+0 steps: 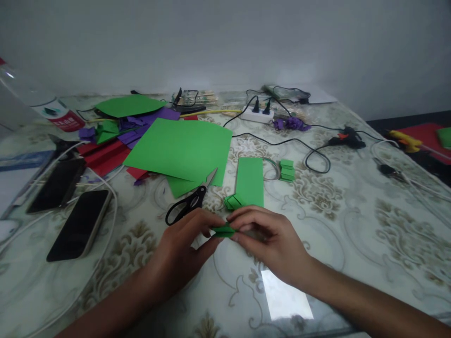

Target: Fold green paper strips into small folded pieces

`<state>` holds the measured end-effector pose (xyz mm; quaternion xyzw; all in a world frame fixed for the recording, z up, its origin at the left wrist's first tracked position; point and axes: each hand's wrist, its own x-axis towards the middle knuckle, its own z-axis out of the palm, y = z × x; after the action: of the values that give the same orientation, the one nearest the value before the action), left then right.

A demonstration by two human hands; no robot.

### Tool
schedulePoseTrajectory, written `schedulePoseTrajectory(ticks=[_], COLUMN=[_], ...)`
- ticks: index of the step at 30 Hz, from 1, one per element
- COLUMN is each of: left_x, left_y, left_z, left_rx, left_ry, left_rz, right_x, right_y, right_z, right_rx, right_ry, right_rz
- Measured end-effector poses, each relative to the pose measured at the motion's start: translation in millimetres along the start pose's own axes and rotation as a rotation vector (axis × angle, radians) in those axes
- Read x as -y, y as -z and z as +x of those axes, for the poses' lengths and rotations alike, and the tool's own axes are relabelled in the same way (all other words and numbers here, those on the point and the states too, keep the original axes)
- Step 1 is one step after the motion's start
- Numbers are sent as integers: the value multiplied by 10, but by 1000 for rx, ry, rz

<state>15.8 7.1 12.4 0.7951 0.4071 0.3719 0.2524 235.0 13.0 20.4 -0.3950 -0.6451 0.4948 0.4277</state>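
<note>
Between my two hands is a small folded piece of green paper, just above the table. My left hand pinches its left end between thumb and fingers. On the right end, my right hand has the same kind of pinch. Right behind the fingers lies another small folded green paper, touching a green paper strip. A pleated green paper piece sits to the right of the strip. Black-handled scissors lie with open blades beyond my left hand, their tips over a large green sheet.
Two phones and a white cable lie at left, near a plastic bottle. Red paper and purple paper are heaped behind. A power strip with black cords stands at the back; a glue gun lies at right.
</note>
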Motion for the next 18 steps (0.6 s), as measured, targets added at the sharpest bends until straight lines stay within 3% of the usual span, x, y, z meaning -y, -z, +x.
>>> schedulePoseTrajectory(ticks=[6,13,18], left_x=[1,-16,-11], left_y=[14,-12,-34], left_z=[-26,-15,18], left_rx=[6,95,123], left_ry=[17,357,527], left_rz=[-43,-264,-396], right_x=[28,20,-2], right_y=[3,-19,-41], right_z=[-5,-16,-13], right_rx=[8,-7,-13], right_ry=[50,-55,-100], right_rz=[-113,-111,-62])
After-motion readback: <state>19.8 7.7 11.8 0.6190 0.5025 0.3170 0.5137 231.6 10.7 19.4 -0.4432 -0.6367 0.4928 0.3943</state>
